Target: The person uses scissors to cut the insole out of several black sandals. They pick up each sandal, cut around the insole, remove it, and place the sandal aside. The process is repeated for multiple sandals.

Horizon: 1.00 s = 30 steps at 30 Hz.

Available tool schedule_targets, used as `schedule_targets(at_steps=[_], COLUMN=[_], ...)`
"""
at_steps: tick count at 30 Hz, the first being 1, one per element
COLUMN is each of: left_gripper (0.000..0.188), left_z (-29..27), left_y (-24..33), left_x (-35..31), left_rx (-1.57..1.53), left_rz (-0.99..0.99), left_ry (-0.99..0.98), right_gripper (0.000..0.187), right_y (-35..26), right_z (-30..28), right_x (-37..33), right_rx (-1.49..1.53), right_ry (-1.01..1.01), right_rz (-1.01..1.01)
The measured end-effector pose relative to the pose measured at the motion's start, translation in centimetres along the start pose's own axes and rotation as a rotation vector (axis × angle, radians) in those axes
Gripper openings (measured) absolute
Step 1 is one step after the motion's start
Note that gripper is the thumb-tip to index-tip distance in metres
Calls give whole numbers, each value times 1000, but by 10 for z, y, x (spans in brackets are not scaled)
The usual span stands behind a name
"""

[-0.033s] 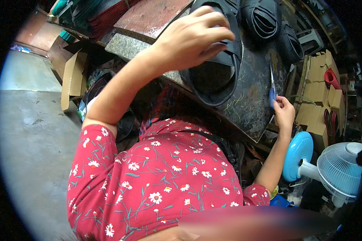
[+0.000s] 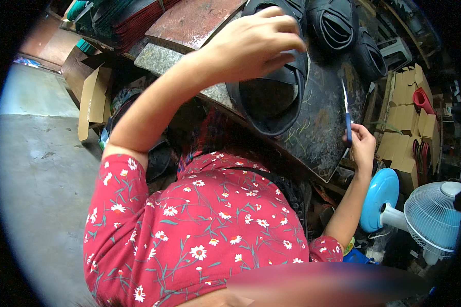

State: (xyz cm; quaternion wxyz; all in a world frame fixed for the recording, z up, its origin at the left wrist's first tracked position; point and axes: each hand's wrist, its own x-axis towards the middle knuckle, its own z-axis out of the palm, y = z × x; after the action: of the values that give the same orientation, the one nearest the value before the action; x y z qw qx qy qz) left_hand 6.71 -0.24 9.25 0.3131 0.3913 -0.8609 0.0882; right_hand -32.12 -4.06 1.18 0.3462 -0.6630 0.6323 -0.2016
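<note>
1. Black and scuffed, the flat worktop [image 2: 322, 120] spreads before you, with a speckled grey stone slab [image 2: 164, 59] toward your left.
2. At the worktop's near edge, beside that slab, lies the black sandal with broad straps and a rounded, raised heel rim [image 2: 274, 94], heel end toward you. Expect it to be light, with a firm sole and softer straps that give under pressure; it looks hardly fragile. Take hold at the sole's edge or the heel rim rather than by a loose strap, which would likely flex.
3. Your bare left hand [image 2: 271, 41] is over its straps, fingers bent and thumb tucked beneath. You cannot tell from here whether they pinch anything or touch the leather-like surface.
4. Your bare right hand [image 2: 362, 146], to the right of the worktop, has its fingers closed on the slim scissors with a blue handle and pale metal blades [image 2: 348, 125].
5. Those should feel light and stiff, the smooth handle perhaps a little slippery; hold them by the handle, away from the blades, which point away from you.
6. Thin yellow-green thread-like scraps [image 2: 298, 134] lie near the sandal's heel, probably limp and weightless; pinch them with fingertips.
</note>
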Motion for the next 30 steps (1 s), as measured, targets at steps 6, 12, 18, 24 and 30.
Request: schedule_targets(at_steps=[6,12,18,24,30], left_gripper=[19,21,21,22,17], left_z=[53,76,87,83,41], left_y=[-33,-57,-70,-62,-60], left_x=[54,59,49,51,39], left_rx=[136,-119,-311,-230,-396], left_rz=[45,-98,-166,-39,-340], left_ry=[-305,-441,-233,-118,136], right_gripper=[26,35,44,34,31], right_y=[-1,-38,-71,-74,-65], right_z=[26,43,54,55,48], right_x=[-35,-49,-42,-43,-26], right_rx=[478,56,-120,-161,35], right_ry=[-124,-103,-15,60,-81], right_rz=[-117,-175,-271,-312,-253])
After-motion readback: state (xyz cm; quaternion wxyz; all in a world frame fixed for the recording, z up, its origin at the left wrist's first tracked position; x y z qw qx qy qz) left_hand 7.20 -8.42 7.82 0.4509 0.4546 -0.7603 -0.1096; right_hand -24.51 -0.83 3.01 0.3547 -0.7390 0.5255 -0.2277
